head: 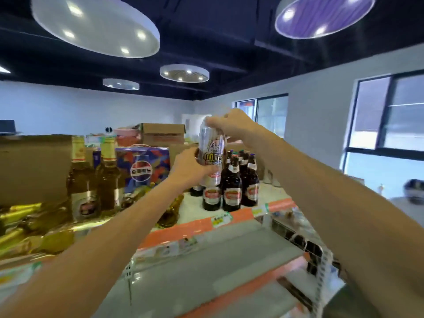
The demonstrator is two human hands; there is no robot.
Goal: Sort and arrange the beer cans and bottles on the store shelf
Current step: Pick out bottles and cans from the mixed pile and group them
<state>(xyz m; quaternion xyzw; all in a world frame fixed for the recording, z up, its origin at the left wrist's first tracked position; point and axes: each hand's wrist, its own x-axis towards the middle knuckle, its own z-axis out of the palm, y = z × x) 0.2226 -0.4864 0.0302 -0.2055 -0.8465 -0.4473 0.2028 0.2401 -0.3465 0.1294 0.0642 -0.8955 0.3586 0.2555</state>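
Orange-edged store shelf (243, 214) first, then at twelve o'clock the left hand (190, 167) wraps the base of a tall silver beer can (211, 154) while the right hand (232, 125) pinches its top, best lowered upright, clear of the dark brown glass bottles (232, 187) behind.

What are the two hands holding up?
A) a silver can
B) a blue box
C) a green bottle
A: the left hand and right hand both grip a tall silver can, held above the dark bottles.
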